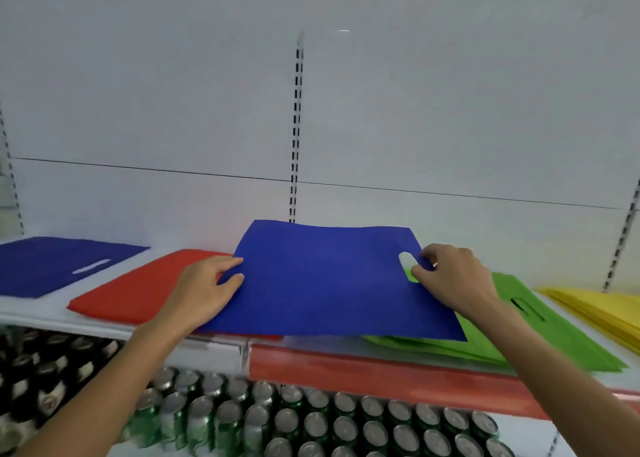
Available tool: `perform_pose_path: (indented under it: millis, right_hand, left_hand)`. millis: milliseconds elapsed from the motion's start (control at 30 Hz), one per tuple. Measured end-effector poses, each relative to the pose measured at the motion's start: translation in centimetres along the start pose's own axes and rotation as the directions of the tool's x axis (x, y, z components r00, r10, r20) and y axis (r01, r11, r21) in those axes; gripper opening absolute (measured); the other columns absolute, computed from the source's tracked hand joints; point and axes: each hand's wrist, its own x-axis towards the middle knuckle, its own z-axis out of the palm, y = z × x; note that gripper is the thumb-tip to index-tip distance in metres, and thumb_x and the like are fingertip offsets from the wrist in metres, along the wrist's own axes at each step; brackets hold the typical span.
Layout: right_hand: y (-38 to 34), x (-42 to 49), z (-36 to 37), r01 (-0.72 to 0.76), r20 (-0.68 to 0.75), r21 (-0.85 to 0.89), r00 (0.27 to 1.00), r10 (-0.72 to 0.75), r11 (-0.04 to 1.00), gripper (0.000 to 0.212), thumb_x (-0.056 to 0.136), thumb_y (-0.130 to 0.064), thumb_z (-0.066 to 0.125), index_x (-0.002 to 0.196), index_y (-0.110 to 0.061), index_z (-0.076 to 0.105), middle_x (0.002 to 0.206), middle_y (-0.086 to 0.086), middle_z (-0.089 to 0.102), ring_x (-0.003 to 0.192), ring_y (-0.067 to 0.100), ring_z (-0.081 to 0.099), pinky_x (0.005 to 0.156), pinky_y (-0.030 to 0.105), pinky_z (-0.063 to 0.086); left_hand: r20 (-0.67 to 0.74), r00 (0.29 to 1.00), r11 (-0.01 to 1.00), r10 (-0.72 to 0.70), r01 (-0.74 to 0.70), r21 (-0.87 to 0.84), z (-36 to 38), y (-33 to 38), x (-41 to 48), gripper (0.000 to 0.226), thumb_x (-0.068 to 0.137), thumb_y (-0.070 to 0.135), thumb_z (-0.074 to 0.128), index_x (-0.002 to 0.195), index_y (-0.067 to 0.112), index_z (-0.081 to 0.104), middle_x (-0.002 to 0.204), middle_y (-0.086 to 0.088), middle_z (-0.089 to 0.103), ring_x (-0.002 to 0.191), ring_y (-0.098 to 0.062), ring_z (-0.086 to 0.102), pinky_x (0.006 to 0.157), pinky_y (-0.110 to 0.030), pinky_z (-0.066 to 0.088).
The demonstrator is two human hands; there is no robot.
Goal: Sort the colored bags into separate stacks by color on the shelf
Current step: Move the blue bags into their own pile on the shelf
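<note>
The blue bag [325, 280] lies over the shelf's [24, 310] front edge, across the red stack [138, 290] and green stack [540, 332]. The left hand [204, 290] pinches its left edge; the right hand [453, 276] grips at the handle slot [405, 261]. It looks light, thin and floppy, best held by 2 opposite edges.

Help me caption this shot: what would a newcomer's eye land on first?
The blue bag, centre, held over the shelf: the left hand pinches its left edge, the right hand its handle hole. A red stack and a second blue bag lie left, a green stack and a yellow stack right. Cans stand in rows underneath.
</note>
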Motion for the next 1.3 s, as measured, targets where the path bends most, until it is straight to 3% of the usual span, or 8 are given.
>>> perform_pose_path:
  millis: [200, 500, 667, 767, 833, 1033, 1167, 1300]
  right_hand:
    - [-9.0, 1.3, 3.4, 0.082, 0.054, -0.007, 0.995, -0.081, 0.997, 0.028, 0.086, -0.036, 0.054, 0.105, -0.018, 0.063, 0.105, 0.005, 0.064, 0.094, 0.029, 0.057, 0.072, 0.030, 0.041]
    - [-26.5, 1.1, 11.0, 0.183, -0.012, -0.059, 0.983, -0.184, 0.981, 0.038, 0.092, -0.048, 0.043, 0.100, -0.014, 0.057, 0.093, 0.003, 0.062, 0.080, 0.026, 0.055, 0.067, 0.030, 0.038]
    - [-38.0, -0.5, 17.5, 0.239, 0.073, -0.087, 0.970, -0.233, 0.967, 0.031, 0.095, -0.041, 0.039, 0.096, -0.013, 0.053, 0.094, 0.003, 0.062, 0.075, 0.024, 0.047, 0.068, 0.031, 0.038]
    - [-44.0, -0.7, 20.7, 0.262, 0.072, -0.078, 0.964, -0.257, 0.962, 0.027, 0.094, -0.040, 0.038, 0.087, -0.016, 0.046, 0.086, 0.001, 0.057, 0.076, 0.024, 0.050, 0.069, 0.032, 0.038]
    - [-47.2, -1.1, 22.5, 0.282, 0.138, -0.086, 0.953, -0.269, 0.956, 0.021, 0.093, -0.037, 0.042, 0.092, -0.016, 0.044, 0.091, 0.002, 0.057, 0.082, 0.025, 0.053, 0.069, 0.031, 0.036]
    - [-53.0, -1.8, 26.4, 0.308, 0.209, -0.074, 0.935, -0.288, 0.948, 0.025, 0.093, -0.036, 0.044, 0.083, -0.014, 0.039, 0.070, -0.004, 0.037, 0.073, 0.021, 0.045, 0.065, 0.029, 0.034]
    - [-54.0, -1.6, 27.8, 0.261, 0.266, -0.070, 0.935, -0.234, 0.963, 0.026, 0.095, -0.029, 0.042, 0.075, -0.014, 0.037, 0.083, 0.001, 0.043, 0.073, 0.021, 0.044, 0.065, 0.029, 0.034]
    - [-54.9, -1.7, 29.0, 0.209, 0.276, -0.088, 0.945, -0.178, 0.974, 0.034, 0.096, -0.027, 0.040, 0.066, -0.018, 0.027, 0.078, 0.000, 0.039, 0.077, 0.022, 0.043, 0.066, 0.029, 0.034]
  left_hand:
    - [-0.037, 0.995, 0.996, -0.088, 0.088, -0.007, -4.8, -7.7, 0.4, 0.036, 0.091, 0.019, 0.055, 0.127, 0.016, 0.057, 0.136, 0.002, 0.051, 0.127, -0.015, 0.045, 0.103, -0.023, 0.030]
    - [-0.068, 0.990, 0.991, -0.127, 0.129, 0.021, -13.9, -23.4, 3.9, 0.038, 0.093, 0.023, 0.053, 0.131, 0.018, 0.053, 0.138, 0.004, 0.049, 0.129, -0.015, 0.042, 0.105, -0.029, 0.032]
    - [-0.012, 0.982, 0.972, -0.186, 0.186, 0.142, -19.5, -34.9, 5.7, 0.040, 0.092, 0.025, 0.055, 0.131, 0.018, 0.052, 0.140, 0.002, 0.047, 0.128, -0.018, 0.043, 0.106, -0.034, 0.034]
    - [-0.006, 0.979, 0.952, -0.204, 0.200, 0.233, -22.2, -40.4, 7.3, 0.046, 0.091, 0.029, 0.054, 0.135, 0.017, 0.047, 0.142, 0.001, 0.045, 0.128, -0.020, 0.043, 0.106, -0.038, 0.035]
    - [0.010, 0.974, 0.927, -0.227, 0.213, 0.309, -23.3, -43.2, 7.7, 0.050, 0.092, 0.032, 0.051, 0.139, 0.017, 0.042, 0.143, 0.002, 0.043, 0.128, -0.020, 0.042, 0.104, -0.038, 0.037]
    - [0.035, 0.954, 0.870, -0.298, 0.256, 0.422, -25.2, -48.2, 8.8, 0.052, 0.096, 0.034, 0.044, 0.143, 0.014, 0.034, 0.146, 0.001, 0.038, 0.130, -0.020, 0.039, 0.101, -0.032, 0.035]
    - [0.082, 0.953, 0.870, -0.293, 0.230, 0.436, -25.1, -49.7, 8.9, 0.050, 0.096, 0.035, 0.042, 0.141, 0.014, 0.037, 0.143, 0.001, 0.042, 0.126, -0.020, 0.043, 0.098, -0.031, 0.038]
    - [0.084, 0.950, 0.828, -0.300, 0.215, 0.518, -25.2, -50.9, 9.2, 0.049, 0.096, 0.043, 0.036, 0.140, 0.023, 0.037, 0.144, 0.006, 0.040, 0.129, -0.019, 0.040, 0.098, -0.033, 0.037]
